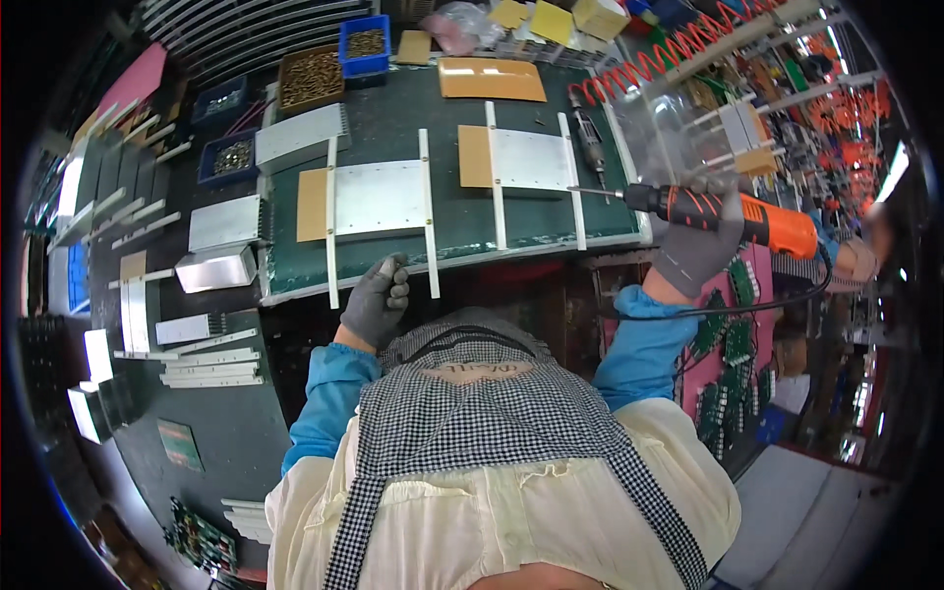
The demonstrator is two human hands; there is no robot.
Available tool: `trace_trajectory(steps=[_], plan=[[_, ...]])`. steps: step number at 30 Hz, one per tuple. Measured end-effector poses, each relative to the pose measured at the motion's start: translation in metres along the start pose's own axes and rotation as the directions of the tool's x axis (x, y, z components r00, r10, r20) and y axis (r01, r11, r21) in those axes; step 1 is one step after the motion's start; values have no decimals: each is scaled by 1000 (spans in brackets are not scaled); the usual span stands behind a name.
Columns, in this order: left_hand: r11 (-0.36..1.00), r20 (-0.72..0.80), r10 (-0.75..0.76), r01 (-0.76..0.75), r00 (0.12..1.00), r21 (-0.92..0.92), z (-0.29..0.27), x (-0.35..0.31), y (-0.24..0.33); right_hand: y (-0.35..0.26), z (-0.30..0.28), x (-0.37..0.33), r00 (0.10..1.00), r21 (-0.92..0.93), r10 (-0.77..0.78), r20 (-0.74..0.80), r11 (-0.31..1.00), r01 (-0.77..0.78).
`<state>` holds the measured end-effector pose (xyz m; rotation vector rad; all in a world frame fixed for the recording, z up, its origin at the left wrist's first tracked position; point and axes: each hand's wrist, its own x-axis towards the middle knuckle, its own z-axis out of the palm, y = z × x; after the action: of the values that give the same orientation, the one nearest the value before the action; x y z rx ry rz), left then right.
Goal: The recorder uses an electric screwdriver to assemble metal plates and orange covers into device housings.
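Note:
My right hand (700, 246), in a grey glove, grips an orange and black electric screwdriver (777, 225) held nearly level. Its thin bit points left and reaches the outer white strip (577, 218) on the right-hand silver metal panel (532, 160); I cannot tell whether it touches. My left hand (377, 297), also gloved, is closed with curled fingers at the bench's front edge, between the ends of two white strips of the left-hand silver panel (380, 195). Whatever those fingers hold, if anything, is hidden. Both panels lie on the green bench top (462, 234) with brown pieces at their left sides.
A second screwdriver (588, 138) hangs by a red coiled hose (678, 54). Back left stand a brown box of brass-coloured parts (283, 81) and blue bins (346, 65). White strips (209, 370) are stacked left. Green circuit boards (736, 349) lie right, near another person's arm (854, 264).

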<state>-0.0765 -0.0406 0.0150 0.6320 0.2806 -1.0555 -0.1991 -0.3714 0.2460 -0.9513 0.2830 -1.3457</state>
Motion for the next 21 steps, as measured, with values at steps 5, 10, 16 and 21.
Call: trace_trajectory(steps=[5, 10, 16, 21], plan=[[997, 25, -7, 5, 1000, 76, 32, 12, -1, -10, -46, 3, 1000, -81, 21, -21, 996, -22], [995, 18, 27, -28, 999, 93, 51, 22, -1, -1, -71, 11, 989, -297, -133, 62, 944, 145], [969, 20, 172, -173, 985, 178, 70, 39, -15, 26, -120, 67, 641, -694, 382, 665, 634, 342], [955, 55, 274, -264, 960, -135, 104, 72, -46, 65, -171, 148, 160, -305, 519, 839, 206, 930]])
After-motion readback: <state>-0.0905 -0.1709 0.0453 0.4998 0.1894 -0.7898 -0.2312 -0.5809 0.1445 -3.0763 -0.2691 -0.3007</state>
